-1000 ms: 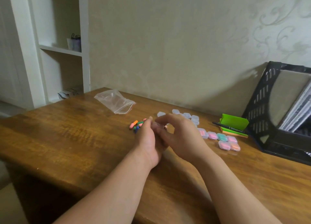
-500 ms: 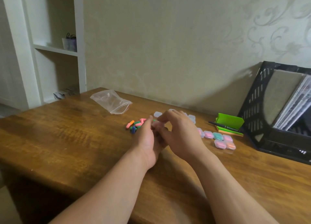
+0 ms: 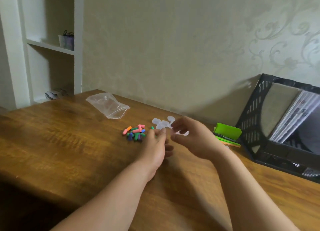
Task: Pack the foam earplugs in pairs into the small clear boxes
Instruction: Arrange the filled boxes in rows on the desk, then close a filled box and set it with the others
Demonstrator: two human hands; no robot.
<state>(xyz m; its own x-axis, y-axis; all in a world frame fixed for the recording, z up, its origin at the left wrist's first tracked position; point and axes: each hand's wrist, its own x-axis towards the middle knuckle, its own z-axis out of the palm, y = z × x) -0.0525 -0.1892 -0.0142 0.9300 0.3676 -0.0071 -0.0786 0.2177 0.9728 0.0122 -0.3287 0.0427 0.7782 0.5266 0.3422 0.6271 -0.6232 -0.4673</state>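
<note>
Multicoloured earplugs (image 3: 136,133) heaped; clear boxes (image 3: 162,123) seemingly empty.

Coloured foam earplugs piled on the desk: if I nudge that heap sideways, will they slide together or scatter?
The small coloured foam earplugs look like rounded cylinders lying on their sides on the smooth wooden desk, so they would probably roll apart. Being tiny foam pieces, they are likely light and squashy when pinched.
</note>
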